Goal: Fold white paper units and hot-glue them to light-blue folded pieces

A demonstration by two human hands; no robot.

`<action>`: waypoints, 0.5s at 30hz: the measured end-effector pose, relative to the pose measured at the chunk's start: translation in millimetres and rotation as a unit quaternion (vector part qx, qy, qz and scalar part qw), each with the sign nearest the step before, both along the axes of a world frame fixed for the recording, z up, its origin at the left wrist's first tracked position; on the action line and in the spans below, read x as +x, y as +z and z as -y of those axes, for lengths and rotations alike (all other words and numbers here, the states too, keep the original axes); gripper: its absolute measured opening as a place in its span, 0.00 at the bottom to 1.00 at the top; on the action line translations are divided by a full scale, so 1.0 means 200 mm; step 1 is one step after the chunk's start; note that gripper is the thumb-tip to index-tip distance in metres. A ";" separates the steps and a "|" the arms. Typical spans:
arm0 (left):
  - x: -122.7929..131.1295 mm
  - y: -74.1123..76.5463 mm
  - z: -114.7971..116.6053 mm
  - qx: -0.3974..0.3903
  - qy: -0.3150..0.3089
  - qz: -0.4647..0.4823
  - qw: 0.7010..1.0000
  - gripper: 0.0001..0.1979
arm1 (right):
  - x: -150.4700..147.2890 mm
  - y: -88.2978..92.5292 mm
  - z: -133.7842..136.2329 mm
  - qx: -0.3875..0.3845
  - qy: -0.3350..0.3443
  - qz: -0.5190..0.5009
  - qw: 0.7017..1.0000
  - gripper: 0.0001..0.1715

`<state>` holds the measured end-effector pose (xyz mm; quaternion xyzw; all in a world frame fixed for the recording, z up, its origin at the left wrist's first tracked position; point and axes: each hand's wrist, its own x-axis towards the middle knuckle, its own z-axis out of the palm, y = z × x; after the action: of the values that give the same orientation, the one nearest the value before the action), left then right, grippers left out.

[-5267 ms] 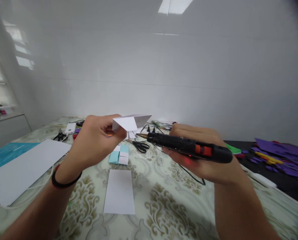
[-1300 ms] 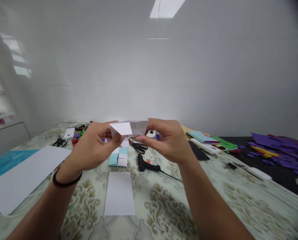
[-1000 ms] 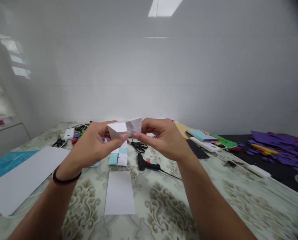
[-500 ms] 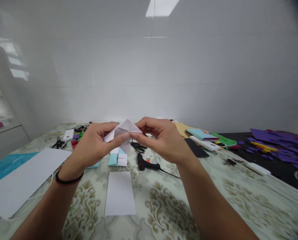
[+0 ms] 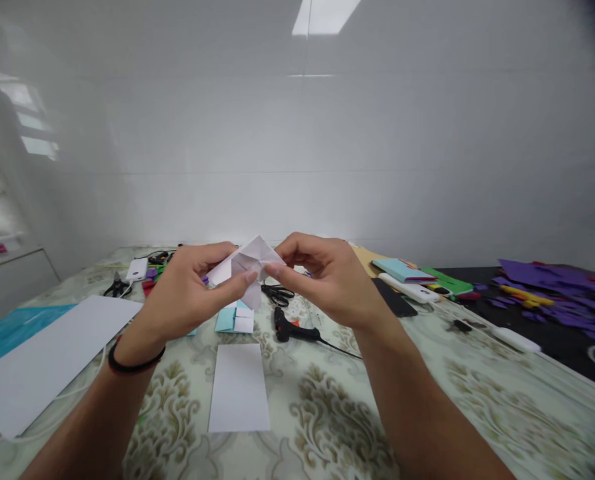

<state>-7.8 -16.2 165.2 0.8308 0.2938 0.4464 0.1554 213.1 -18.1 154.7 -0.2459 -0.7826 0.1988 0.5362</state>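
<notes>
The black glue gun (image 5: 302,333) has gone from the right hand (image 5: 324,280) to the surface (image 5: 482,380), short of its far edge, and that hand's grip now pinches the folded white paper (image 5: 257,252), which has tipped to show its creased face, one corner pointing up and a flap hanging below.

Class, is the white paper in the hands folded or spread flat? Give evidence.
Folded: the white paper between the left hand and right hand shows creases, angled flaps and a pointed top.

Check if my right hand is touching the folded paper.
Touching: the head view shows the right hand pinching the right corner of the folded paper, with no gap between them.
</notes>
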 end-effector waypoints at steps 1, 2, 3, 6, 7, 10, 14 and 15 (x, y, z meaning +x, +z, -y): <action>0.00 0.00 0.00 -0.001 -0.002 0.000 1.000 0.12 | 0.00 0.00 0.00 0.004 0.000 -0.001 1.000 0.09; 0.00 0.00 0.00 -0.001 -0.001 0.001 1.000 0.12 | 0.00 0.00 0.00 0.008 -0.002 0.000 1.000 0.09; 0.00 0.00 -0.01 0.000 0.001 0.001 1.000 0.12 | 0.00 0.01 0.00 0.013 -0.003 0.003 1.000 0.09; 0.00 0.00 -0.01 0.011 0.005 -0.005 1.000 0.12 | 0.00 0.01 0.00 0.026 -0.009 0.018 0.999 0.08; 0.00 0.00 -0.01 0.016 0.006 -0.008 1.000 0.12 | 0.00 0.01 0.00 0.028 -0.009 0.021 0.999 0.08; 0.01 0.00 0.00 0.020 0.008 -0.017 1.000 0.12 | 0.00 0.01 -0.01 0.029 -0.002 0.024 0.999 0.07; 0.02 0.00 0.00 0.013 -0.006 -0.020 1.000 0.12 | -0.01 0.01 0.00 0.030 -0.007 0.033 0.999 0.07; 0.02 0.00 0.00 0.016 -0.007 -0.021 1.000 0.12 | -0.01 0.01 0.00 0.031 -0.010 0.035 0.999 0.07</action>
<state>-3.9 -15.9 165.2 0.8446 0.2838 0.4320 0.1393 211.1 -18.4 156.4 -0.2436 -0.8040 0.1605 0.5181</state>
